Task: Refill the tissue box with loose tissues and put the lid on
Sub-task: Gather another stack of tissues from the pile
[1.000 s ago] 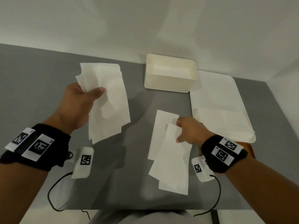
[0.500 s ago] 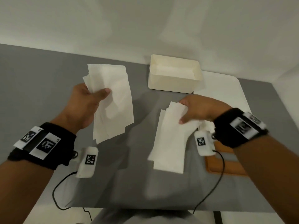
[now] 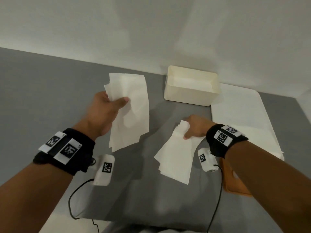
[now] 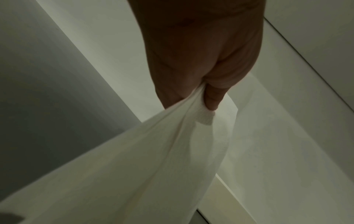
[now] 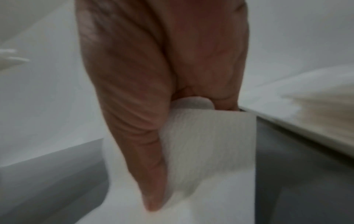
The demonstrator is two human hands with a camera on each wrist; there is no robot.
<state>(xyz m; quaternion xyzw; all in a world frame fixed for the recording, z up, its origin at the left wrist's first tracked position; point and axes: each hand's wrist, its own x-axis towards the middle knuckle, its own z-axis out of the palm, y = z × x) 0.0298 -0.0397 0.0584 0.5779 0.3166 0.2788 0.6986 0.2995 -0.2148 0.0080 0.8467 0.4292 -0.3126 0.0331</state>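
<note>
Above the grey tabletop (image 3: 42,91), my left hand (image 3: 102,113) is pinching a sheaf of thin white tissues (image 3: 133,111) — my right hand (image 3: 195,126) is clamping a second white sheaf (image 3: 176,157). Beyond them the open cream plastic tissue box (image 3: 186,94) is sitting by the wall — lidless.

A bare recording or lab-like room, not a lived-in home: a plain grey table (image 3: 42,91) pushed into a corner of blank white walls (image 3: 151,31), which meet at about 2 o'clock; black wrist bands (image 3: 67,148) carry printed square markers and wired white cameras (image 3: 104,170)
</note>
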